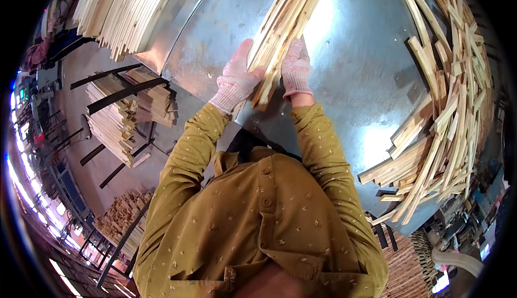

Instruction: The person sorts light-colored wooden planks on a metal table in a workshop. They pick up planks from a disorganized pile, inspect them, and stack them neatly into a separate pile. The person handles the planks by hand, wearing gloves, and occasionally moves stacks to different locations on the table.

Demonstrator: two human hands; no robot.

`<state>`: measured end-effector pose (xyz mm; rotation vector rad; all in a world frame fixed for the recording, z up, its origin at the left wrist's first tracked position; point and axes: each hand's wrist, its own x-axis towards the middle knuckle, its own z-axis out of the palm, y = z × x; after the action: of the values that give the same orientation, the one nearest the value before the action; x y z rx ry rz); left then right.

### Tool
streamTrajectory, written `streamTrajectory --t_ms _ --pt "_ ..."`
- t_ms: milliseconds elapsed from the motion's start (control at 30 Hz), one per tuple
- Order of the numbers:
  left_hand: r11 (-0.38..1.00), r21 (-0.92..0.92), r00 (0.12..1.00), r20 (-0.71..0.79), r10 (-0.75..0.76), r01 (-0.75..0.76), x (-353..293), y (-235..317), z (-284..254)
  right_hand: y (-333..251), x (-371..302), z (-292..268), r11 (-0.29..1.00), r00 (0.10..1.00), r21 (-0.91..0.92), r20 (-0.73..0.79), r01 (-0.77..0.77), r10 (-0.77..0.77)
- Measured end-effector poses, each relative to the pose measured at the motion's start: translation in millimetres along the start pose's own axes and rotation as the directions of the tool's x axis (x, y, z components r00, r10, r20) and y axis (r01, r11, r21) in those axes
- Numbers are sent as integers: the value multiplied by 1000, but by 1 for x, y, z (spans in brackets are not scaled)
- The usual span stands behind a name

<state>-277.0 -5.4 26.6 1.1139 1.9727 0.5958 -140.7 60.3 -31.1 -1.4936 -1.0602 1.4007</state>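
Note:
A bundle of long wooden strips [288, 23] lies before me on the metal table [215, 34], its near ends by the table's front edge. My left hand [239, 77], in a pinkish-white knitted glove, presses against the bundle's left side with its fingers bent round it. On the other side my right hand [296, 69], gloved the same way, grips the strips from the right. Between them the near ends of the strips are uneven, some sticking out toward me. The far ends run out of the picture at the top.
At the far left of the table lies a neat row of pale strips [126, 12]. A loose, tangled heap of strips [452, 115] covers the right side. Left of the table, stacked strips [116, 115] rest on a black metal rack [126, 92], with another wood stack [125, 217] nearer.

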Motion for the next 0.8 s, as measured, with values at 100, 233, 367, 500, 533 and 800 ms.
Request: streamTrajectory --t_ms 100,233,367,500,533,800 --pt "986 -166 998 67 -18 29 4 -6 -10 15 8 1 962 996 260 -47 89 -80" --pt "943 333 999 -33 0 11 -2 9 -47 -2 0 -22 999 998 -33 -63 -8 6" --pt "784 620 999 -38 -18 38 11 -40 -50 8 -7 -45 976 986 177 -84 -127 144" --pt "684 722 933 -165 320 -107 -5 -33 -42 5 -18 -58 923 989 379 -93 -71 115" --pt "787 595 943 -141 301 -162 -15 -16 -40 -4 -23 -61 926 992 376 -104 -32 77" --pt "653 -705 936 352 -16 276 -144 31 40 -39 -71 -59 975 954 96 208 201 -217"
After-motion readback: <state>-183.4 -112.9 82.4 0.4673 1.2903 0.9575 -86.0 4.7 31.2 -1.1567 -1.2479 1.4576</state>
